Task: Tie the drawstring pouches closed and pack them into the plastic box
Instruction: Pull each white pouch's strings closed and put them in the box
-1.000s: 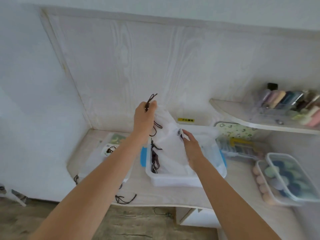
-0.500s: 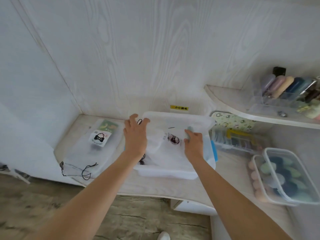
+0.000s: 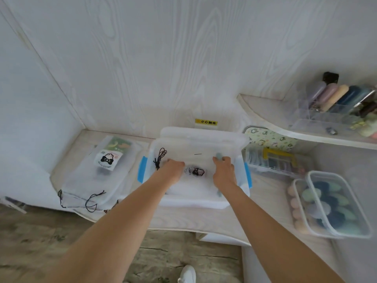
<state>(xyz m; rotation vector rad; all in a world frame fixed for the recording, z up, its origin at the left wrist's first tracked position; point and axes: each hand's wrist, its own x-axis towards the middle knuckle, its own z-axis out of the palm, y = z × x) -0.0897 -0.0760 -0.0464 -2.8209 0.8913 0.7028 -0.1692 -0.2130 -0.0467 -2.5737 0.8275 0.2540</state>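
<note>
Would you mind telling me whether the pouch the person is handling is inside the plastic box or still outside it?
Inside. The pouch lies within the plastic box walls, both hands pressing it down.

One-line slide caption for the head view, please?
Both hands, left and right, press a white mesh drawstring pouch into the clear blue-latched plastic box.

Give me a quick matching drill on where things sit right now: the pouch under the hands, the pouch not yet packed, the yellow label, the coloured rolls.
Things:
1. pouch under both hands
2. unpacked pouch
3. yellow label
4. coloured rolls

Places:
A. on the wall behind the box
B. inside the plastic box
C. on the raised shelf at right
D. on the counter left of the box

Pairs: 1-B, 2-D, 3-A, 4-C
</note>
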